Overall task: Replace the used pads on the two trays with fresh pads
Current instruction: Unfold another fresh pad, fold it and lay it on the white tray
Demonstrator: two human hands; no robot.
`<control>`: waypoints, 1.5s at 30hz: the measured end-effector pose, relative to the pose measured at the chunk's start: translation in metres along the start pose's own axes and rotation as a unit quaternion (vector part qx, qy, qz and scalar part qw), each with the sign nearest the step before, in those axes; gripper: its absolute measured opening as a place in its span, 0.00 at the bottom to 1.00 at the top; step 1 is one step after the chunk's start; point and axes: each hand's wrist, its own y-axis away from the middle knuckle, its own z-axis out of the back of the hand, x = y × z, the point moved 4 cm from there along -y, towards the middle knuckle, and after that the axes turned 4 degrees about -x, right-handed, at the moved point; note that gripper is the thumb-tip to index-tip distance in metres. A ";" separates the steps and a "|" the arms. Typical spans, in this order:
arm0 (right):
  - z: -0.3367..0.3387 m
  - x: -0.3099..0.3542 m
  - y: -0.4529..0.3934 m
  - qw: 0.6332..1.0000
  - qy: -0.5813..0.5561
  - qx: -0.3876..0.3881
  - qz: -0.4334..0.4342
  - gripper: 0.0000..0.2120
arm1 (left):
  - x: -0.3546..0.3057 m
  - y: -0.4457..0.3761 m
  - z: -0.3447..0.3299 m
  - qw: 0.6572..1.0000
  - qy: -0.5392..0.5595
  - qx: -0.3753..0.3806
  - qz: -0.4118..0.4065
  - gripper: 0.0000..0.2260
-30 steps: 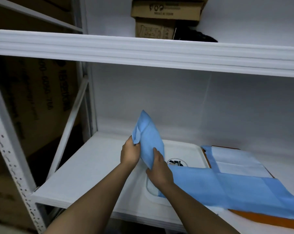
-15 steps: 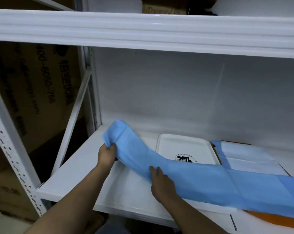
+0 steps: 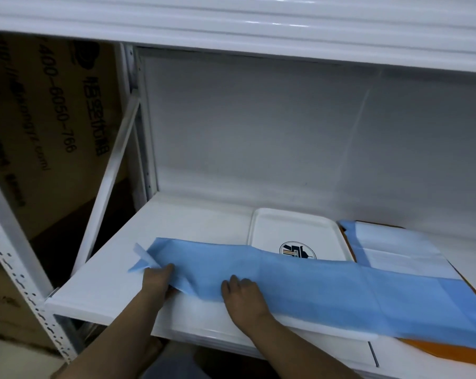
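blue pad (image 3: 327,291) hides white tray's (image 3: 299,228) front; left hand (image 3: 156,279) grips it.

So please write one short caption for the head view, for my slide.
Left hand grips the end of a blue pad, right hand pressing it flat across the white tray.

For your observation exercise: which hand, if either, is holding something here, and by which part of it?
The left hand grips the blue pad at its left end. The right hand lies flat on the pad, pressing rather than gripping.
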 end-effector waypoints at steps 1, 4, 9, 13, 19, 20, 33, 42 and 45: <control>-0.005 -0.001 0.001 1.000 0.004 0.012 0.004 0.22 | 0.006 -0.003 0.002 0.999 -0.032 -0.020 0.010 0.15; -0.018 -0.010 0.007 0.999 0.007 0.032 0.013 0.29 | 0.010 -0.008 0.010 0.990 -0.116 -0.084 0.014 0.12; 0.000 -0.017 0.022 0.999 0.027 0.011 0.032 0.19 | 0.006 -0.018 0.015 0.989 -0.087 -0.116 0.014 0.13; 0.020 -0.016 0.026 0.995 0.076 -0.047 0.050 0.15 | 0.002 -0.016 0.017 0.990 -0.032 -0.137 0.024 0.16; 0.006 -0.015 0.022 0.996 0.059 -0.053 0.049 0.15 | -0.011 -0.018 0.050 0.979 -0.093 -0.179 -0.030 0.26; 0.004 -0.015 0.021 0.996 0.048 -0.050 0.049 0.15 | -0.012 -0.012 0.049 0.977 -0.115 -0.178 -0.034 0.28; 0.018 -0.061 0.048 0.998 -0.016 -0.061 -0.009 0.20 | -0.025 0.088 -0.090 0.853 -0.457 0.044 -0.248 0.31; 0.013 -0.142 0.107 0.995 -0.018 -0.061 -0.074 0.24 | 0.019 0.170 -0.182 0.721 -0.574 0.281 -0.268 0.29; 0.011 -0.166 0.121 0.994 -0.018 -0.066 -0.085 0.24 | 0.036 0.196 -0.203 0.682 -0.597 0.316 -0.280 0.30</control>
